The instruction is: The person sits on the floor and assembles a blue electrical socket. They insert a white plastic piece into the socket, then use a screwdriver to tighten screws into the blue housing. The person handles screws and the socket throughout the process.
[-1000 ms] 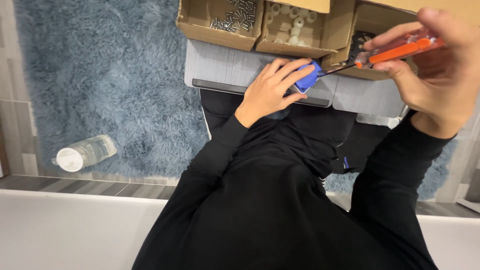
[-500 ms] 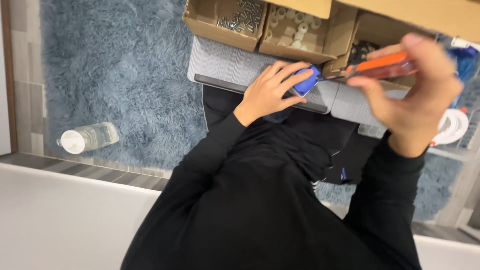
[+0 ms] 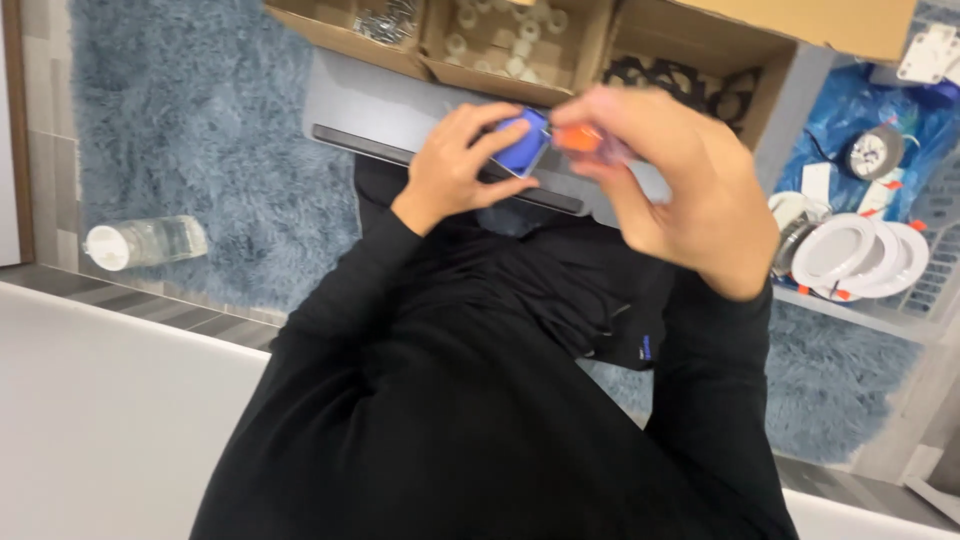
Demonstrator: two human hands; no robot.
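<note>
My left hand (image 3: 455, 160) grips a small blue block-shaped part (image 3: 522, 144) over a grey flat tray (image 3: 385, 105) lying in front of me. My right hand (image 3: 675, 185) is closed around an orange-handled screwdriver (image 3: 585, 138), whose handle end shows beside the blue part; its tip is hidden by my fingers. Both hands meet close together above my lap. Black sleeves cover both arms.
A cardboard box (image 3: 690, 45) with compartments holds screws (image 3: 388, 20), white round pieces (image 3: 505, 40) and black rings (image 3: 665, 80). A clear plastic bottle (image 3: 145, 243) lies on the blue shaggy rug (image 3: 200, 120). White round light fixtures (image 3: 850, 255) sit at right.
My right hand has come down and left with the screwdriver, from raised at the far right to right beside the blue part. The view has shifted, showing more of the right side.
</note>
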